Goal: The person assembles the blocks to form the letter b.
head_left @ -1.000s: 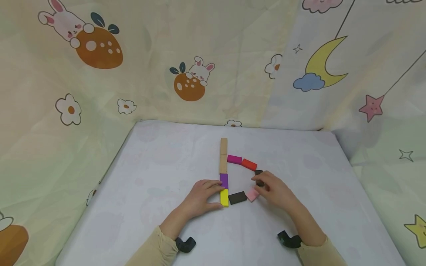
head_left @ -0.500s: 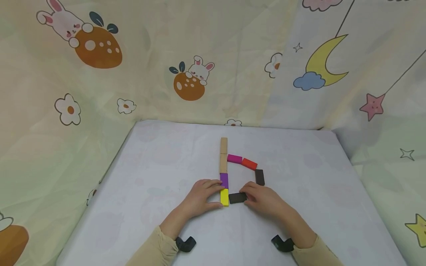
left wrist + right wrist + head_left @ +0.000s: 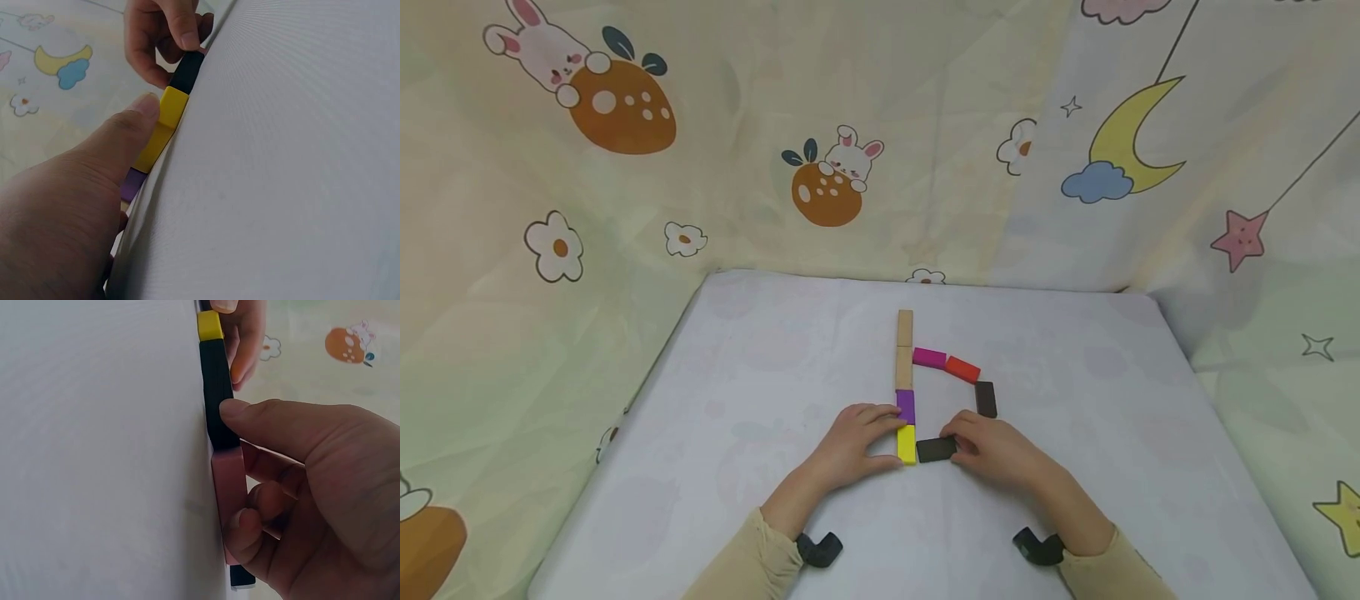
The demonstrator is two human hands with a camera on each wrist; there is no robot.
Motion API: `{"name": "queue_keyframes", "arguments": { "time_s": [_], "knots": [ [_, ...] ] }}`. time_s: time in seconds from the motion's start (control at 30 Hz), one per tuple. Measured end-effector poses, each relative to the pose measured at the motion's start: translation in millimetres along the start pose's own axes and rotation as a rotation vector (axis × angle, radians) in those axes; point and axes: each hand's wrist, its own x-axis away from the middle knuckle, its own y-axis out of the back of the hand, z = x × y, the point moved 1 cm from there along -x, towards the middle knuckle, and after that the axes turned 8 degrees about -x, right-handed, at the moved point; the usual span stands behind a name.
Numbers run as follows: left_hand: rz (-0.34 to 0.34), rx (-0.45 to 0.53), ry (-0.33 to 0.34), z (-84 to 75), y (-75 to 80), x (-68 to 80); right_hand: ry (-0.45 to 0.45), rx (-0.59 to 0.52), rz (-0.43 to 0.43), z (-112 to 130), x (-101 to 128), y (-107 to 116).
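In the head view my left hand (image 3: 855,443) rests at a column of wooden blocks. Its fairly straight fingertips touch the purple block (image 3: 906,406) and the top of the yellow block (image 3: 906,446); the thumb lies by the yellow one's lower left. My right hand (image 3: 996,450) pinches the right end of a black block (image 3: 931,451) between thumb and index finger. That block's left end sits beside the yellow block. A pink block (image 3: 228,478) adjoins the black one in the right wrist view, with curled fingers against it; the hand hides it from the head camera.
Two plain wood blocks (image 3: 904,367) continue the column at the back. From there a magenta block (image 3: 929,357), a red block (image 3: 962,369) and another black block (image 3: 986,399) curve to the right. All lie on a white tabletop (image 3: 760,358) before a printed cloth backdrop (image 3: 737,200).
My right hand left the right-hand black block and moved down and left to the lower black block, covering the pink one. That black block shifted slightly toward me. The left hand stayed put.
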Motion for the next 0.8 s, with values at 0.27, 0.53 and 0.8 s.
{"name": "queue_keyframes", "arguments": {
  "time_s": [0.27, 0.53, 0.8],
  "knots": [
    [0.004, 0.003, 0.009, -1.3, 1.6, -0.5, 0.051, -0.061, 0.011, -5.7, -0.1, 2.5],
    [0.02, 0.01, 0.02, -1.6, 2.9, -1.1, 0.049, -0.06, -0.001, -6.9, -0.1, 1.2],
    [0.02, 0.016, 0.018, -1.7, 3.2, -0.1, 0.046, -0.063, -0.009, -4.0, -0.1, 1.2]
  ]
}}
